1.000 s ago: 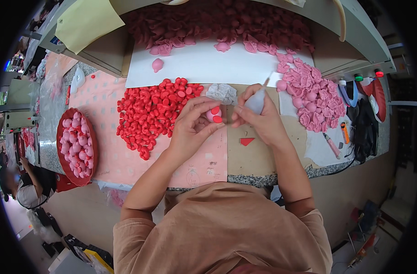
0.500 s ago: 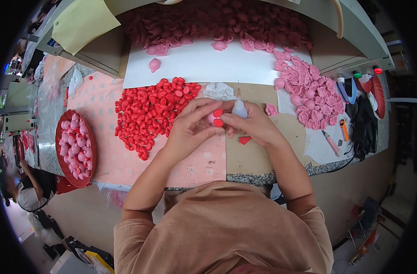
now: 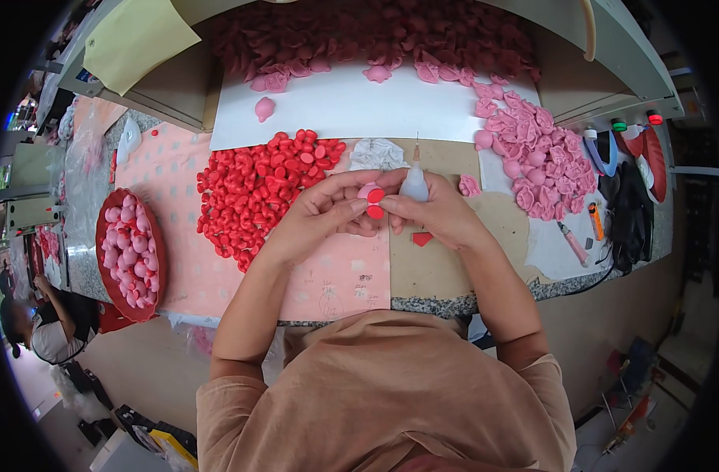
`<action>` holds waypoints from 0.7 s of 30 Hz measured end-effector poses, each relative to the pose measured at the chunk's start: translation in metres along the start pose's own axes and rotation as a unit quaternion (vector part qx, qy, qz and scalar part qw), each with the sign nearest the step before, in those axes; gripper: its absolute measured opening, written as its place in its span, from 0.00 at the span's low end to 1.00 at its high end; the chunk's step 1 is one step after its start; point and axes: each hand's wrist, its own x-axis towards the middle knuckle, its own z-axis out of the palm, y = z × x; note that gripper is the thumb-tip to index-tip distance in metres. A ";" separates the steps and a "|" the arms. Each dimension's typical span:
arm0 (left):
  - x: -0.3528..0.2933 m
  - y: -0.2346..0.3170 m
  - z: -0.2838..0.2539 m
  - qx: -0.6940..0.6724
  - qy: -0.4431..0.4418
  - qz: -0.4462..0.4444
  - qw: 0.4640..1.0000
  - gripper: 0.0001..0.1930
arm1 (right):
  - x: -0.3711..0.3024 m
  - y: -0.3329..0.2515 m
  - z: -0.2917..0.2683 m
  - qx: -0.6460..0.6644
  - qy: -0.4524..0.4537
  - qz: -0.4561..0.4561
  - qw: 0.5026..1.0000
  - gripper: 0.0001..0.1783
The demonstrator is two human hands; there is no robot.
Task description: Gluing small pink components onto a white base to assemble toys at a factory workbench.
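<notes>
Both hands meet over the middle of the table. My left hand (image 3: pixel 318 211) is closed on a small rounded pink piece (image 3: pixel 365 191), its thumb pressed near the red flat-faced parts (image 3: pixel 375 212) at the front of it. In my right hand (image 3: pixel 444 214) a translucent squeeze bottle (image 3: pixel 414 187) with a thin needle tip stands upright, tip pointing away from me. The right thumb also touches the red parts. Fingers hide much of the pink piece. Left of my hands lies a heap of glossy red parts (image 3: pixel 253 197).
A red basket (image 3: pixel 164 271) of pink pieces with red parts stands at left. Pink ruffled pieces (image 3: pixel 540 161) heap at right, more under the shelf. A crumpled white cloth (image 3: pixel 377 154), a red scrap (image 3: pixel 422 238), a tube (image 3: pixel 573 244) and an orange cutter (image 3: pixel 595 222) lie around. Another person (image 3: pixel 57 330) is at far left.
My left thumb has moved up against the red parts, and the left hand has shifted slightly lower. The bottle has tilted a little and sits slightly further right in my right hand.
</notes>
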 end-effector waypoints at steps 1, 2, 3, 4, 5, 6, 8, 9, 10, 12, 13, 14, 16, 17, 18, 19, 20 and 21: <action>0.000 0.000 -0.002 0.006 -0.016 -0.001 1.000 0.20 | 0.000 0.000 0.000 0.000 -0.001 0.001 1.000 0.14; -0.001 0.000 -0.002 0.006 -0.016 -0.001 1.000 0.20 | 0.000 0.000 -0.001 0.006 -0.007 0.011 1.000 0.14; -0.001 0.001 -0.002 0.008 -0.024 0.000 1.000 0.20 | 0.000 0.000 -0.001 0.012 -0.013 0.022 1.000 0.14; -0.001 0.001 -0.002 0.011 -0.033 0.001 0.999 0.20 | 0.000 0.000 0.000 0.012 -0.014 0.023 1.000 0.14; -0.001 0.002 -0.001 0.011 -0.033 0.000 0.999 0.20 | -0.001 -0.001 0.001 0.000 -0.015 0.028 0.999 0.14; -0.001 0.002 0.001 0.019 -0.040 0.005 0.999 0.20 | -0.002 -0.001 0.002 -0.013 -0.015 0.033 0.999 0.14; -0.001 0.001 0.001 0.027 -0.048 0.009 0.998 0.20 | -0.004 -0.007 0.002 -0.037 -0.030 0.038 0.998 0.15; -0.002 -0.002 -0.001 0.033 -0.048 0.002 0.998 0.20 | -0.005 -0.009 0.002 -0.061 -0.047 0.043 0.996 0.16; -0.002 -0.003 -0.002 0.039 -0.048 -0.006 0.998 0.20 | -0.005 -0.009 0.002 -0.060 -0.046 0.043 0.996 0.16; -0.002 -0.002 -0.001 0.040 -0.045 -0.008 0.998 0.19 | -0.006 -0.010 0.002 -0.084 -0.062 0.051 0.993 0.19; -0.002 -0.001 -0.001 0.041 -0.041 -0.010 0.998 0.19 | -0.006 -0.011 0.002 -0.084 -0.062 0.052 0.993 0.19; -0.003 -0.001 0.000 0.040 -0.041 -0.011 0.998 0.19 | -0.007 -0.013 0.003 -0.094 -0.063 0.050 0.992 0.20; -0.004 0.001 0.001 0.041 -0.037 -0.019 0.998 0.18 | -0.008 -0.013 0.004 -0.103 -0.065 0.050 0.991 0.21; -0.004 0.000 0.001 0.040 -0.036 -0.020 0.998 0.18 | -0.007 -0.011 0.004 -0.096 -0.064 0.043 0.992 0.21; -0.004 0.000 0.000 0.038 -0.035 -0.022 0.998 0.18 | -0.006 -0.009 0.003 -0.089 -0.063 0.035 0.993 0.22; -0.005 0.000 0.000 0.035 -0.034 -0.025 0.998 0.18 | -0.005 -0.005 0.003 -0.088 -0.063 0.037 0.993 0.22; -0.004 -0.001 -0.001 0.034 -0.034 -0.026 0.999 0.18 | -0.003 0.000 0.002 -0.078 -0.055 0.016 0.995 0.22; -0.004 -0.004 -0.002 0.047 -0.028 -0.020 0.998 0.18 | -0.001 0.003 0.002 -0.068 -0.048 -0.005 0.996 0.23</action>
